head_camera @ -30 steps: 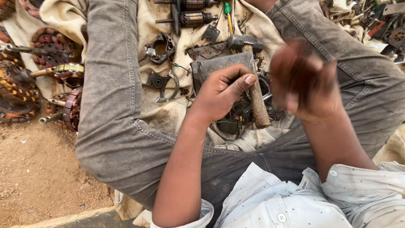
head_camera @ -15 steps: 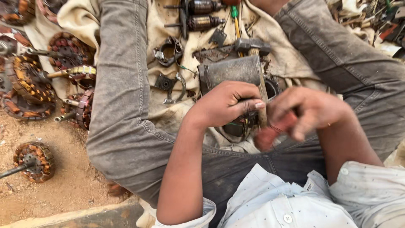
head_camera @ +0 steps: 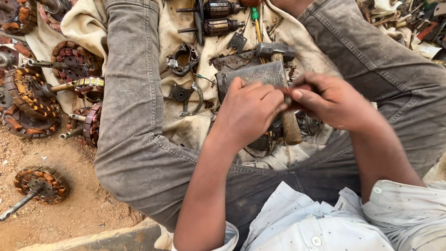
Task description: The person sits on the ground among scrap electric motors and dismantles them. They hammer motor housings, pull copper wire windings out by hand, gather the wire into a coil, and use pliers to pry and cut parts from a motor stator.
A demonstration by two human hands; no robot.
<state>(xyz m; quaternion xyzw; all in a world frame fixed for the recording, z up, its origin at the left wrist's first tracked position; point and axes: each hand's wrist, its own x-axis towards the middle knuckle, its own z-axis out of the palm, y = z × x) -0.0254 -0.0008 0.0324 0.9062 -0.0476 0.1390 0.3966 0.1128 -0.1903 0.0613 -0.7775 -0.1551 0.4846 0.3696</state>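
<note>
Small part [head_camera: 287, 99], perhaps metal, pinched by both hands [head_camera: 290, 104].

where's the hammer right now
In the head view the hammer lies on the cloth between the person's legs, its head beyond the metal block, its handle running under both hands.

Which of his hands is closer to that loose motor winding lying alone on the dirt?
Left. The left hand is nearer the winding, which lies down toward that side; the right hand sits farther off, beyond the left one.
</note>
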